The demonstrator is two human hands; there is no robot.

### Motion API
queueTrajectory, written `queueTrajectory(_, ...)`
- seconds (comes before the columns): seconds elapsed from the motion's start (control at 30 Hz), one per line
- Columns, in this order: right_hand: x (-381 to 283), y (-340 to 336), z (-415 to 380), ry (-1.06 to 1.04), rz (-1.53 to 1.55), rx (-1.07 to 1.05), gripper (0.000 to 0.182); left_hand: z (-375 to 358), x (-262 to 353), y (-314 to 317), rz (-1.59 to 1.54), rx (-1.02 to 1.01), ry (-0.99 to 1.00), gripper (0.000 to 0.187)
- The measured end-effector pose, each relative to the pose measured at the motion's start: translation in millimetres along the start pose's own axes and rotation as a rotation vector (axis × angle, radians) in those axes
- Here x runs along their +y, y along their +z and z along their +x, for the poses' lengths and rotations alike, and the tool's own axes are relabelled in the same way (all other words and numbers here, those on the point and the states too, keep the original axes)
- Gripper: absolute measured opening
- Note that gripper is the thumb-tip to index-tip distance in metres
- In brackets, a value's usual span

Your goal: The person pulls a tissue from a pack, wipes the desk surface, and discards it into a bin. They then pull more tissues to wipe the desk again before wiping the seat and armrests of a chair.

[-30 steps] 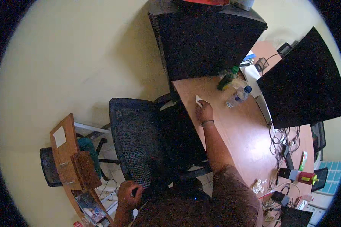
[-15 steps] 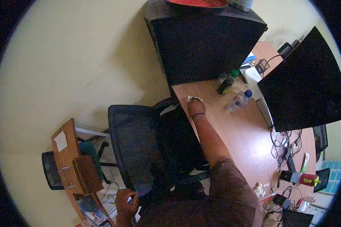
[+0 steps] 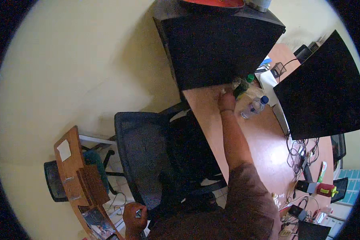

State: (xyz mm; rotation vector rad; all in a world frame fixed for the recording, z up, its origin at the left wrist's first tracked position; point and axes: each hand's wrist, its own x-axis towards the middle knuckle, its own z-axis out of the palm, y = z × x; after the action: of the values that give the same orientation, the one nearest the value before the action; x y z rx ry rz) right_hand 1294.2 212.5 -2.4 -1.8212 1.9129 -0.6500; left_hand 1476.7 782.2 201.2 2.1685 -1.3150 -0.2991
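Right hand beside green-capped bottle, low likely for worktop contact; opening, grip unclear. Left hand curled, contents unclear.

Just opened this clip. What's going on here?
A person is reaching over a desk with the right hand, which has what looks like a tissue at its fingers, mostly hidden. That hand is right by the green-capped bottle; I can't tell if they touch. The blue-capped bottle stands nearby. The left hand is curled near the chair; whether it holds anything is unclear.
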Motion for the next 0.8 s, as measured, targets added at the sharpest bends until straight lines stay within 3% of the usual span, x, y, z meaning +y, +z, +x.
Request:
queueTrajectory(0.1,17.4,13.4,-44.2,-0.256,-0.098,0.110,0.038,1.7,3.0,-3.4,0.039,0.008,0.017,0.010)
queueTrajectory(0.17,9.8,18.3,-77.7,-0.399,-0.226,0.039,0.035,2.1,3.8,-4.0,0.069,-0.003,0.021,0.010)
queueTrajectory(0.27,15.5,64.1,-78.5,-0.488,-0.177,-0.019,0.032,-3.8,2.0,-1.8,0.002,0.029,-0.036,0.010)
queueTrajectory(0.3,6.8,68.2,-77.4,-0.478,-0.178,-0.016,0.032,-4.3,5.0,-2.2,0.032,0.018,-0.045,0.011)
queueTrajectory(0.37,-23.5,72.0,-63.6,-0.244,-0.072,0.066,0.025,-5.2,8.0,0.2,0.060,0.000,-0.043,0.011)
queueTrajectory(0.47,-51.8,88.4,-59.3,-0.198,-0.053,-0.028,0.025,-7.5,11.2,6.6,0.103,-0.021,-0.075,0.010)
queueTrajectory(0.53,-44.4,116.7,-59.6,-0.400,0.222,-0.097,0.029,-4.1,11.1,7.0,0.071,-0.057,0.012,0.009)
queueTrajectory(0.57,-34.8,117.4,-63.1,-0.393,0.220,-0.090,0.029,-1.5,12.1,8.0,0.068,-0.063,0.020,0.009)
queueTrajectory(0.63,-24.7,101.8,-92.2,-0.415,-0.064,-0.361,0.038,3.5,13.2,7.5,0.115,-0.095,0.070,0.009)
queueTrajectory(0.73,18.9,36.7,-121.9,-0.430,0.020,-0.352,0.052,9.5,10.3,11.9,0.067,-0.081,0.050,0.008)
queueTrajectory(0.8,49.2,19.7,-127.9,-0.351,-0.337,-0.076,0.069,14.6,4.2,15.3,0.045,-0.081,0.082,0.009)
